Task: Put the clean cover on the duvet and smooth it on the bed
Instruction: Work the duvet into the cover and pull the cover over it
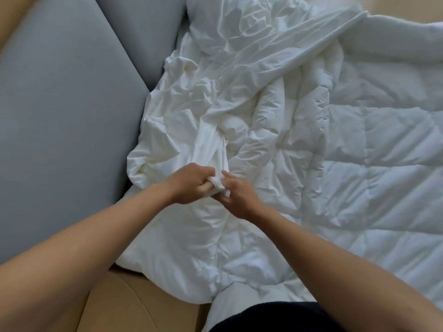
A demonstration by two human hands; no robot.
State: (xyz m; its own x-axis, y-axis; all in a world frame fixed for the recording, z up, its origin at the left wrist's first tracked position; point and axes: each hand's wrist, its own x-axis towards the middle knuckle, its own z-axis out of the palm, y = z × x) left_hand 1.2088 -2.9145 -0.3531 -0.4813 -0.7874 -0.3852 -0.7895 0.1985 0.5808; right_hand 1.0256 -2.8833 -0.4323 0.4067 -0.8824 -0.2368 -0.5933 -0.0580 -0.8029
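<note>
Currently standing at the edge of the bed (60, 104), looking down across its bare grey surface on the left. Finding the cover (167, 130) just right of that grey, lying crumpled, thin and heavily creased, and partly overlapping the duvet. Clenching the left hand (189, 185) round a bunched end of the cover, curling the fingers tight over the white wad. Pinching the same wad with the right hand (242, 200), close against the left, and closing thumb and fingertips on its free end. Holding a narrow band of the cover taut from the wad up into the heap. Judging the cover as light, limp and a little slippery: probably sliding out of a loose pinch, so calling for a full-fisted hold at a corner or along a seam, not mid-sheet. Finding the duvet (359, 164) spreading away to the right across the bed, quilted, puffy and soft. Expecting more bulk and weight there, with sagging and folding on any lift; best taking it by the corners, through the cover.
</note>
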